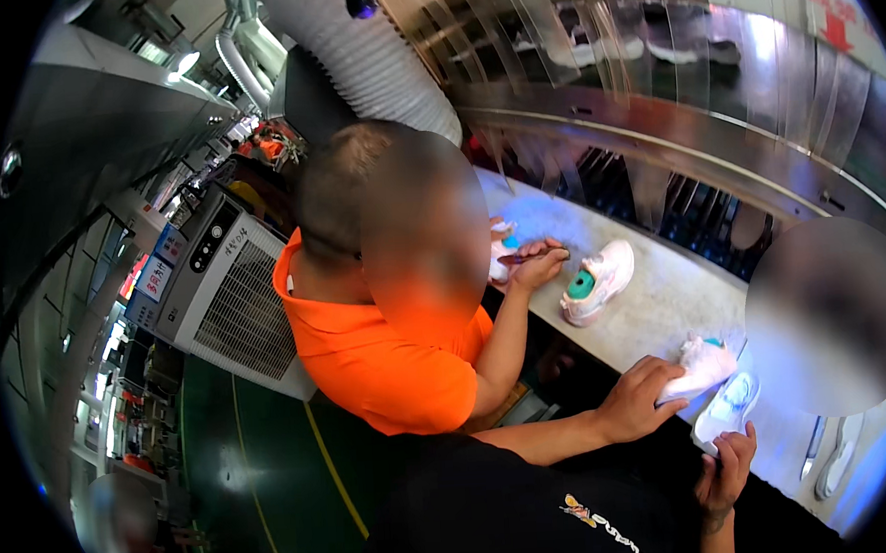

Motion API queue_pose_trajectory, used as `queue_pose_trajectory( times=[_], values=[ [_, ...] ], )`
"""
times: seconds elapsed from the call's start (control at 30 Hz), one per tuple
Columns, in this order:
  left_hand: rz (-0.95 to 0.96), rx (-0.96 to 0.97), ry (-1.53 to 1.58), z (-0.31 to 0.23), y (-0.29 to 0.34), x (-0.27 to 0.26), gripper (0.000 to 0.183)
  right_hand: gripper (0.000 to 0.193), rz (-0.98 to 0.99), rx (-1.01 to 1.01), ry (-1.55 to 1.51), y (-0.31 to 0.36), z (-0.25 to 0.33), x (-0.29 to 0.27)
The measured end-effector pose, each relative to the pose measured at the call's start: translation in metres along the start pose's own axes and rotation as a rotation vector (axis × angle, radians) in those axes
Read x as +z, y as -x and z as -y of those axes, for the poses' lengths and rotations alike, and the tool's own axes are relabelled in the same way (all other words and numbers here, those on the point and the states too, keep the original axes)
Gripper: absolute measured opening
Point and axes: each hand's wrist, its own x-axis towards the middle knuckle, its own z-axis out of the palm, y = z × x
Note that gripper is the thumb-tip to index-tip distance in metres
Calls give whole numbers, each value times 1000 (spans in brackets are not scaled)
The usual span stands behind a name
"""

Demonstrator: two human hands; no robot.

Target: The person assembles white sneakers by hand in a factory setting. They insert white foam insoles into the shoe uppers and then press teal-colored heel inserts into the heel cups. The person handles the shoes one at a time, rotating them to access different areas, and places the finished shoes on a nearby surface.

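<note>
My left hand is closed around a pale pink shoe upper, its fingers along the near side. A bit of teal shows at the top of the upper. Just to the right, my right hand grips a white shoe sole by its near end. The sole is tilted, its hollow inner side facing up under a bluish glow. Upper and sole are close together over the bench edge; whether they touch, I cannot tell. Farther along stands another pale pink shoe with a green last inside.
A co-worker in an orange shirt sits at my left, holding a shoe and a thin tool. On the bench at right lie a loose sole and a thin, flat tool. Clear strip curtains hang behind the bench.
</note>
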Motion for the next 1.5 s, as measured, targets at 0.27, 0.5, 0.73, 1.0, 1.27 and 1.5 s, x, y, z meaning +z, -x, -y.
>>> queue_pose_trajectory(
  times=[0.27, 0.5, 0.73, 1.0, 1.27, 1.5],
  values=[
    [116, 373, 152, -32, -42, 12, 42, 30, -67, 140, -206, -30, 36, 4],
    [523, 43, 41, -65, -47, -25, 46, 34, -256, 569, -561, 22, 29, 24],
    [561, -247, 419, -62, -23, -4, 47, 14, -82, 291, -85, 12, 49, -21],
    [300, -260, 828, -100, 33, 46, 29, 25, -251, 269, -210, 13, 54, -35],
    [448, 148, 571, -51, 34, 25, 32, 23, -229, 283, -252, 43, 59, -11],
    [570, -165, 624, -74, 21, 7, 22, 18, -251, 451, -242, 10, 75, -23]
  ],
)
